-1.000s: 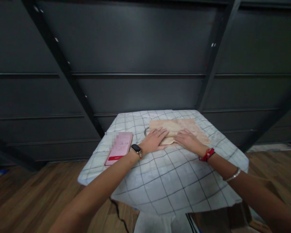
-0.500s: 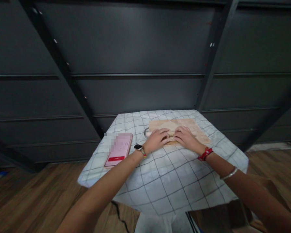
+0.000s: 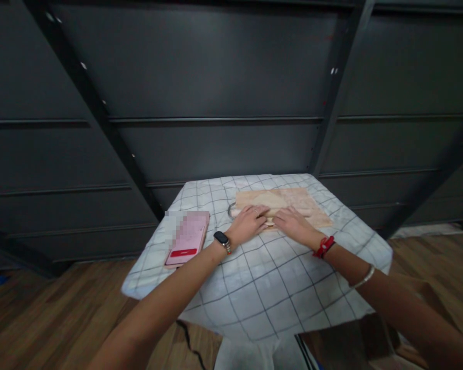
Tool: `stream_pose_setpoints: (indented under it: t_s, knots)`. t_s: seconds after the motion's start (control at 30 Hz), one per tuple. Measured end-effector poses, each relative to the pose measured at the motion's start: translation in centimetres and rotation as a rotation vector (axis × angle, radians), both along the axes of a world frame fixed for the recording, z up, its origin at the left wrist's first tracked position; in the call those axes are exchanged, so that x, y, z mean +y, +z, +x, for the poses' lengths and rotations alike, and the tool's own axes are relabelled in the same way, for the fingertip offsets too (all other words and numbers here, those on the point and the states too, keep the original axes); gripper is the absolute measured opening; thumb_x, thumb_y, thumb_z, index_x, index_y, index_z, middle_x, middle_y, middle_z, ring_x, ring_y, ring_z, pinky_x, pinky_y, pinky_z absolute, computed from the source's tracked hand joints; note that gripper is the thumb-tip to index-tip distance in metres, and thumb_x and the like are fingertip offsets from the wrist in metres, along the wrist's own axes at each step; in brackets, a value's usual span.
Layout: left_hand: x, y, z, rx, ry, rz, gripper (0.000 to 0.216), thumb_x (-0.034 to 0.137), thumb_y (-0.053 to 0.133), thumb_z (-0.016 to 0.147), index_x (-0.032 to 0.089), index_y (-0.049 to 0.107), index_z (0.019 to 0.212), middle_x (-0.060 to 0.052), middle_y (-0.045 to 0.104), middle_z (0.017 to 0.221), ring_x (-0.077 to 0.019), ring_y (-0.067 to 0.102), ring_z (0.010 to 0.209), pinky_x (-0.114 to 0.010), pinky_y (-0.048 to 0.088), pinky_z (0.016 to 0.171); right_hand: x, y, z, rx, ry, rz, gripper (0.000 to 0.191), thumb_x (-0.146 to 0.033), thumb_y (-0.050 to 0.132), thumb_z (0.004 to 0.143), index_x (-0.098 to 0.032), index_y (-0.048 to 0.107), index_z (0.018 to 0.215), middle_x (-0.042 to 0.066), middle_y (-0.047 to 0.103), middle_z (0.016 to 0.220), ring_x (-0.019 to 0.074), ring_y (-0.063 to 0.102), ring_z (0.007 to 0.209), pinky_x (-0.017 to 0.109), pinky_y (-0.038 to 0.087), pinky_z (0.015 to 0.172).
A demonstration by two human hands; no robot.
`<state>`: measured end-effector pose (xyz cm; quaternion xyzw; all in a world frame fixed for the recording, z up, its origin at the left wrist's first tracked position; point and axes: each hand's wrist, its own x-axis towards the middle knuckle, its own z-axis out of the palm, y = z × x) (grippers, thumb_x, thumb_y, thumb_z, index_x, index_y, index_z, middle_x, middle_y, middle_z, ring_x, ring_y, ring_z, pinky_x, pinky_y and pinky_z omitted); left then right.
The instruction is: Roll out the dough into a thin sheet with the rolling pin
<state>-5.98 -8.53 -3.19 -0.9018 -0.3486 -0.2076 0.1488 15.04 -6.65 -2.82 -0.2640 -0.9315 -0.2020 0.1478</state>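
Tan, a thin mat lies beneath the grip, and on it is a pale, flat sheet whose rounded far edge shows just beyond the fingers. Across both runs a light-coloured rod, lying crosswise under the person's left hand and right hand. The hands sit close together on it, fingers bent over the top; whether either closes around the rod cannot be told, since the undersides are hidden. Between them and past each hand, short lengths of the rod show, while the hands cover the rest and much of the sheet's near part.

Just left of the left hand, a dark ring sits by the rod's end. Farther left, a pink-screened phone with a red bar lies on the checked cloth, partly pixelated. The left forearm, wearing a dark-faced watch, passes beside the phone, between it and the near edge. Behind the right hand, a red bracelet circles the wrist, with a silver bangle up the forearm. Beyond the grip, past the cloth's far edge, rises a dark panelled wall.
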Motion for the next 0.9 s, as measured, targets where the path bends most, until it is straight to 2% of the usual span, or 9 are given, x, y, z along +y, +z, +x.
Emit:
stream_pose_setpoints:
  t_s: [0.17,0.27,0.37,0.47,0.6,0.9]
  knots:
    - [-0.7,-0.9,-0.2,0.019,0.05,-0.003,0.019,0.022,0.049,0.095,0.018,0.061,0.11,-0.006,0.067,0.096,-0.0181,0.061,0.094,-0.035,0.046,0.09,0.4,-0.9,0.1,0.113,-0.003,-0.103,0.019,-0.02,0.051,0.093,-0.015,0.067,0.084,0.007,0.064,0.083,0.0193,0.057,0.082,0.033,0.044,0.079]
    - [-1.2,-1.1,-0.2,0.019,0.112,-0.06,0.025,0.027,0.05,0.095,0.018,0.056,0.117,-0.007,0.068,0.093,-0.0186,0.063,0.091,-0.031,0.049,0.083,0.7,-1.1,0.1,0.195,0.004,-0.185,0.017,-0.02,0.051,0.092,-0.016,0.067,0.088,0.006,0.065,0.083,0.0187,0.058,0.081,0.033,0.045,0.078]
    - [-1.6,-0.9,0.1,0.009,0.184,-0.129,0.026,0.029,0.045,0.097,0.018,0.055,0.119,-0.008,0.07,0.094,-0.0198,0.066,0.087,-0.03,0.051,0.077,0.5,-1.0,0.0,0.189,0.004,-0.205,0.016,-0.019,0.052,0.091,-0.016,0.068,0.088,0.007,0.065,0.085,0.0194,0.059,0.083,0.034,0.046,0.079]
    - [-1.8,-0.7,0.5,-0.027,0.234,-0.176,0.025,0.026,0.042,0.098,0.018,0.057,0.116,-0.007,0.07,0.09,-0.0203,0.067,0.082,-0.029,0.051,0.073,0.0,-1.1,-0.2,0.154,-0.03,-0.189,0.016,-0.015,0.052,0.09,-0.015,0.068,0.088,0.009,0.065,0.089,0.0203,0.059,0.086,0.035,0.047,0.081]
    - [-1.4,-0.5,0.5,-0.136,0.2,-0.258,0.019,0.024,0.047,0.096,0.02,0.062,0.107,-0.005,0.071,0.092,-0.0177,0.067,0.082,-0.025,0.05,0.072,-0.2,-1.2,-0.4,0.221,-0.086,-0.244,0.017,-0.012,0.052,0.089,-0.014,0.068,0.086,0.01,0.065,0.086,0.0199,0.059,0.083,0.033,0.048,0.079]
    - [-1.6,-0.4,0.8,-0.418,0.06,-0.394,0.015,0.025,0.052,0.093,0.018,0.065,0.093,-0.002,0.071,0.09,-0.0155,0.066,0.083,-0.025,0.049,0.078,0.7,-1.0,0.2,0.386,0.061,-0.447,0.02,-0.018,0.049,0.092,-0.016,0.067,0.083,0.005,0.065,0.08,0.0177,0.059,0.079,0.03,0.047,0.072]
